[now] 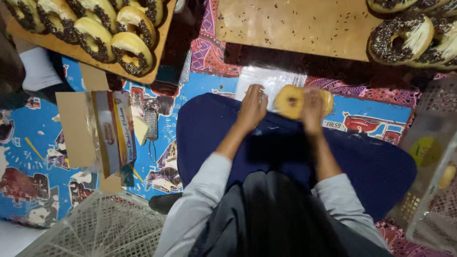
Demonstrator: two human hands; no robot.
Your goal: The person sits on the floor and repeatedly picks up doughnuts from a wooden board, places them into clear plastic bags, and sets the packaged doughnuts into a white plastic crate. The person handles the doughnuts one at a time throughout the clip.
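Hands (281, 107) blurred — doughnut (289, 101) partly hidden.

Far left, a wooden board (159, 45) carries ring doughnuts (131, 52) coated in chocolate sprinkles; far right, a second board (295, 28) holds more. A cardboard box (112, 131) and a metal grater (151, 124) lie left on the blue patterned mat (43, 157). A white wire basket (102, 228) stands near left.

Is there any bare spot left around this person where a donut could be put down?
The near wooden board is mostly bare, dotted with sprinkles, with sprinkled donuts only at its right end. The blue mat left of the cardboard box is open too. It is crowded at the left board, full of donuts, and around both hands holding plain donuts.
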